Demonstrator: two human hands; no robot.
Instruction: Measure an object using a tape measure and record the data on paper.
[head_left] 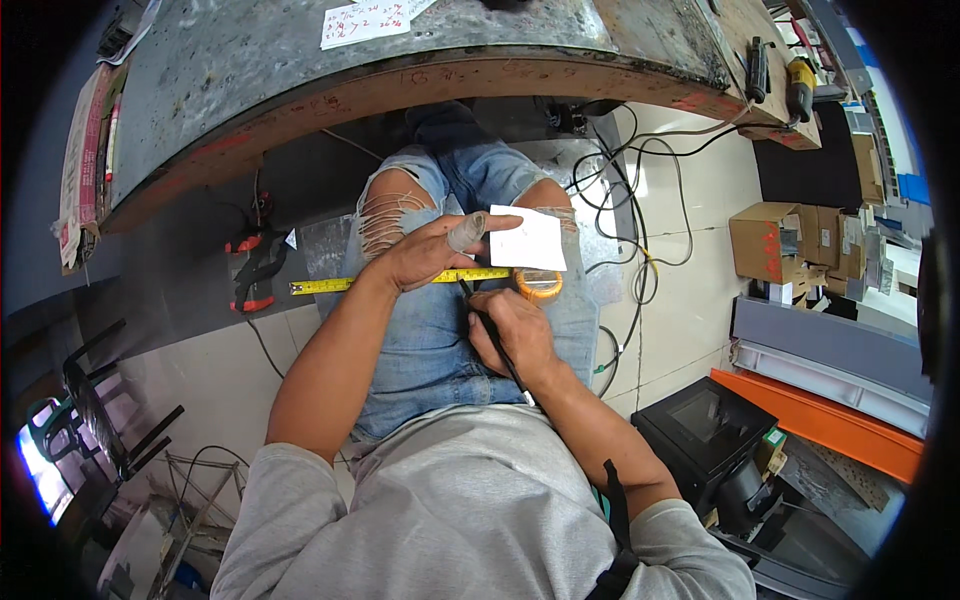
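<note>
A small white paper (529,240) is held at its left edge by the fingers of my left hand (425,252), one of which is wrapped in a pale bandage. Beneath that hand, across my jeans-covered thighs, runs the yellow blade of a tape measure (325,286). Its round orange case (539,286) sits at the blade's right end, just below the paper. My right hand (515,325) is closed around a slim black pen (503,350), whose upper end points at the blade. Part of the blade is hidden by my left hand.
Ahead stands a worn workbench (450,85) with notes (365,22) on it. A yellow-and-black power tool (800,88) lies at its right end. Black cables (640,190) loop over the floor. A red-and-black tool (250,270) is at left, cardboard boxes (765,240) at right.
</note>
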